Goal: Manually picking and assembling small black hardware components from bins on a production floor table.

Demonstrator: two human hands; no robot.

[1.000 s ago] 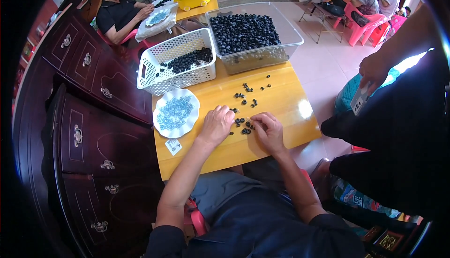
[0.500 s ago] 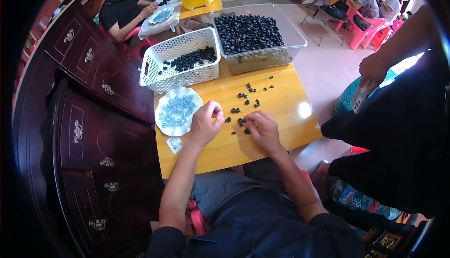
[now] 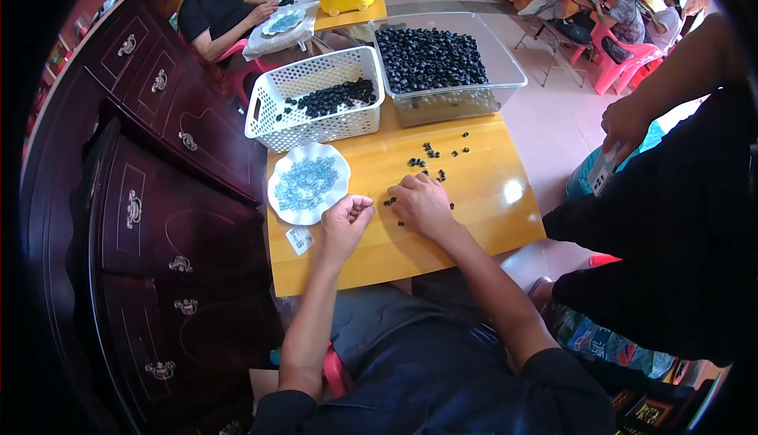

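Observation:
Over the wooden table, my left hand (image 3: 347, 219) is closed in a pinch near the white scalloped plate (image 3: 343, 173). Whatever lies between those fingertips is too small to make out. Clear bluish small pieces (image 3: 304, 184) are heaped in the plate. My right hand (image 3: 426, 208) is palm down among scattered small black ring-like parts (image 3: 431, 151), fingers bent together and tips down by a black part (image 3: 390, 201). The hand covers some of the parts, and what its fingertips grip is hidden.
A white perforated basket (image 3: 260, 131) and a clear plastic bin (image 3: 505, 80) of black parts stand at the table's far side. A printed label (image 3: 299, 239) lies below the plate. Dark drawers (image 3: 181, 198) flank the left; a person holding a phone (image 3: 604, 170) stands at right.
My right hand has moved left and a little farther from me, now covering several black parts. My left hand stays pinched, its fingertips slightly lower beside the plate.

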